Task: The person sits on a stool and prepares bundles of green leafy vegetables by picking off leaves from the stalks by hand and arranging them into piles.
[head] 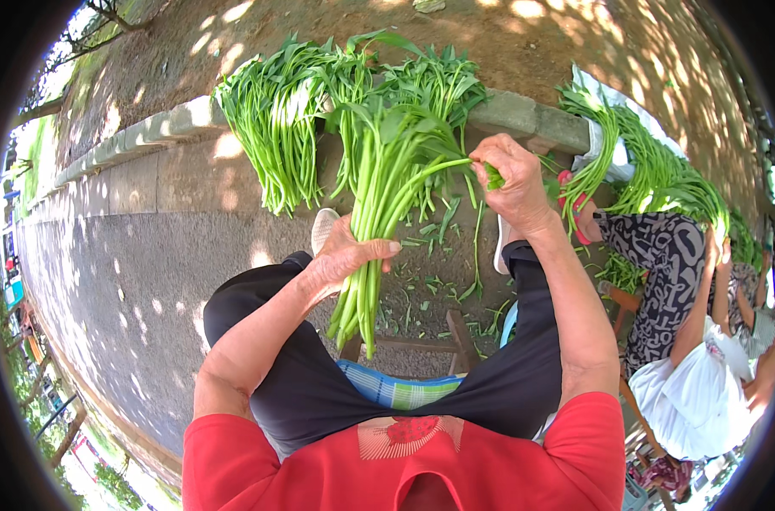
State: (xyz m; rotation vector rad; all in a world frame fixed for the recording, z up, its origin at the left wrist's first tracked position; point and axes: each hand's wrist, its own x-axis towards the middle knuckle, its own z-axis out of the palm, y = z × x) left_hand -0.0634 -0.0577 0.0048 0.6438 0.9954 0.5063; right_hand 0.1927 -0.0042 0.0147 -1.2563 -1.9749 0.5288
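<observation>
A bunch of long-stemmed leafy greens, likely water spinach (373, 191), stands upright between my knees, its leaves away from me. My left hand (352, 255) is wrapped around the stems low down, with the cut ends hanging below the fist. At the right of the bunch, my right hand (509, 182) pinches one stem (448, 165) that bends out sideways. A bit of green leaf (493, 177) also shows inside the curled fingers of that hand. Behind the bunch, more greens (278, 140) lie draped over a stone kerb (505, 115).
Leaf and stem scraps (435, 281) litter the ground between my shoes. Beneath me is a low wooden stool (461, 338) with a checked cloth (400, 386). To the right sits another person in patterned trousers (659, 255), near more greens (649, 160) on a white sack (617, 102).
</observation>
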